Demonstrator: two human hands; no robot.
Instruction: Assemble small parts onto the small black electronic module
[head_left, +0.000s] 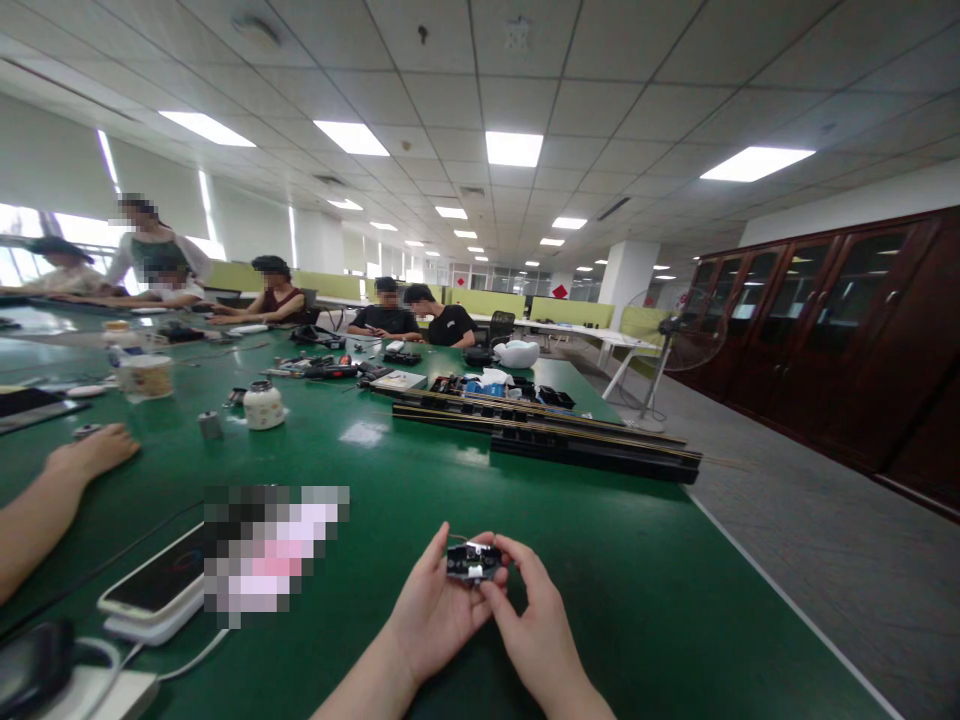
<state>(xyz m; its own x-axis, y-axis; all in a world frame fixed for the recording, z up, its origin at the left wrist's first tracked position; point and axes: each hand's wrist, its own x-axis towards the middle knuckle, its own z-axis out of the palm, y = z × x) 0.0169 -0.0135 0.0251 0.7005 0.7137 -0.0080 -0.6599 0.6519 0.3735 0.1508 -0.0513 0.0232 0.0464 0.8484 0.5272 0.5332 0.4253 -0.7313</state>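
Note:
A small black device with a bare circuit board and a short wire is between my two hands, above the green table. My left hand supports it from below and the left side, fingers curled round it. At its right end, my right hand grips the edge between thumb and fingers. The fine parts of the device are too small to make out.
On the green table, a phone with cables lies at the left. Another person's hand rests nearby. A white jar and long black trays with thin rods stand farther back. Several people sit beyond.

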